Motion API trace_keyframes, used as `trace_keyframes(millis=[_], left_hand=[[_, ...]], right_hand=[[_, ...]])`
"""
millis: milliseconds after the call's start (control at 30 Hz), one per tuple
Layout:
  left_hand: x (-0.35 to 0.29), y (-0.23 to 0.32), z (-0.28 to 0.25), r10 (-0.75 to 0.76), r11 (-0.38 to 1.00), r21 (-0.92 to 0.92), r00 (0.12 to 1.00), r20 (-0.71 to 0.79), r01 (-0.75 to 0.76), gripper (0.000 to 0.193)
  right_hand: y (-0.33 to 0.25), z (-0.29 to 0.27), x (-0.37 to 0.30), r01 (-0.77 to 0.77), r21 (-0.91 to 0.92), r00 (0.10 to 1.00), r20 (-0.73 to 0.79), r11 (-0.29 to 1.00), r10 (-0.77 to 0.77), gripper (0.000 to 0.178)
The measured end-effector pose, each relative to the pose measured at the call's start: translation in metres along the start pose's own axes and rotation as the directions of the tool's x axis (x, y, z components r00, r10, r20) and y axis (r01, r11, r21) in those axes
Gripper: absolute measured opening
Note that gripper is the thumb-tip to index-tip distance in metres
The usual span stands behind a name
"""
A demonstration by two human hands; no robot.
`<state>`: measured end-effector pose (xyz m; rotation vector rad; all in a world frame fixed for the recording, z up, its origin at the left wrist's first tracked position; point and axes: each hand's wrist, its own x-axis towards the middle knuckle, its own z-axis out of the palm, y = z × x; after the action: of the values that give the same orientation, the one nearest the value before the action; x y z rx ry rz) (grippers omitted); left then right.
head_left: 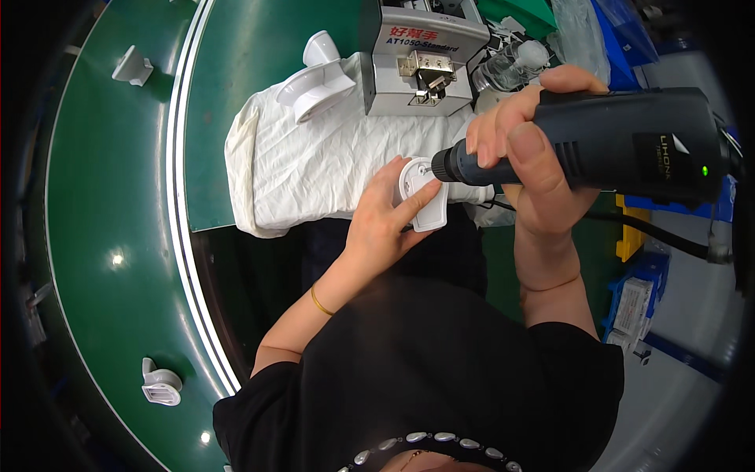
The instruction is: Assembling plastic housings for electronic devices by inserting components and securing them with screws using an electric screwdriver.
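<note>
My right hand [535, 145] is wrapped round a black electric screwdriver [621, 141], which lies nearly level with its nose pointing left. A small green light glows near its rear end. The screwdriver's tip meets a white plastic part [429, 214] with a round end and a flat tapered end. My left hand [381, 212] grips that part from the left, thumb across its face. Whether a screw sits under the tip is hard to make out. Both hands are at the near edge of a white cloth pad [314, 169].
Two joined white plastic parts [318, 82] rest on the cloth's far side. Behind the pad stands a grey screw feeder [425, 71], with a clear jar [503, 71] beside it. More white parts [134, 67] sit on the green conveyor belt [110, 204] at left. A black cable [653, 228] runs at right.
</note>
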<state>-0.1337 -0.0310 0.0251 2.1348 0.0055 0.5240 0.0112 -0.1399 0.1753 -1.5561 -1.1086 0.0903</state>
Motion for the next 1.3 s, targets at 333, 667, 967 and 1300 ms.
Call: trace_keyframes(millis=[333, 667, 967, 1300], left_hand=[[-0.003, -0.004, 0.001, 0.067, 0.998, -0.002, 0.998, -0.019, -0.067, 0.071], [-0.005, -0.007, 0.001, 0.07, 0.998, -0.005, 0.998, -0.008, -0.07, 0.071], [-0.008, -0.008, 0.002, 0.065, 0.998, -0.011, 0.998, -0.003, -0.065, 0.074], [-0.005, -0.009, 0.005, 0.08, 0.997, 0.0, 0.997, -0.014, -0.08, 0.077]], right_hand=[[0.004, 0.013, -0.016, 0.017, 0.178, 0.995, -0.1, 0.984, 0.001, 0.042], [0.0, 0.013, -0.016, 0.022, 0.04, 0.999, -0.036, 0.999, -0.02, 0.043], [0.003, 0.025, -0.014, 0.019, 0.119, 0.999, -0.029, 0.993, -0.016, 0.038], [0.013, 0.027, -0.01, 0.034, 0.38, 0.992, -0.125, 0.924, 0.015, 0.036]])
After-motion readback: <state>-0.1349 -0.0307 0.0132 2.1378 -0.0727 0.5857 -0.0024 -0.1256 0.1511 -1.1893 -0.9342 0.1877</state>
